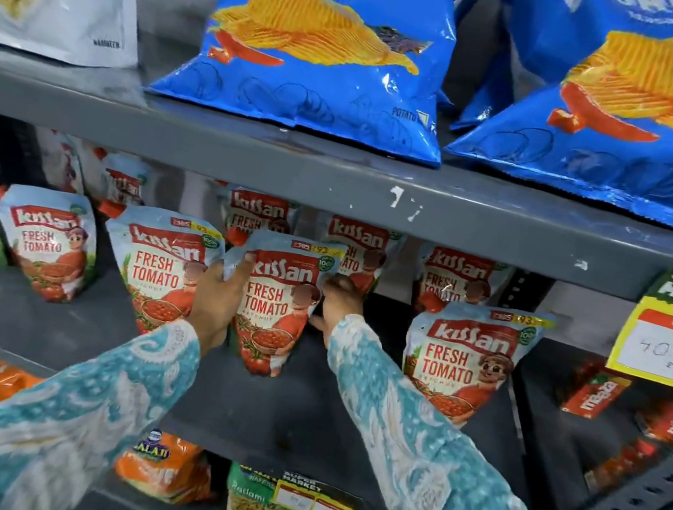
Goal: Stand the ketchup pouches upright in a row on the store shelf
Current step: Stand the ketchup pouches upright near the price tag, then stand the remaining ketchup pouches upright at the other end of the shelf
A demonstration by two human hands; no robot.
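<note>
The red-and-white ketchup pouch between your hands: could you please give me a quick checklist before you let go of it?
1. Left hand grips the red-and-white ketchup pouch at its left edge: ok.
2. Right hand at its right edge: ok.
3. Pouch upright: ok, slight tilt.
4. Base flat on the dark grey metal shelf: cannot tell.
5. In line with the front-row pouch to its left: ok.
6. Gap to the front-row pouch on its right even: not ok, wider.
</note>
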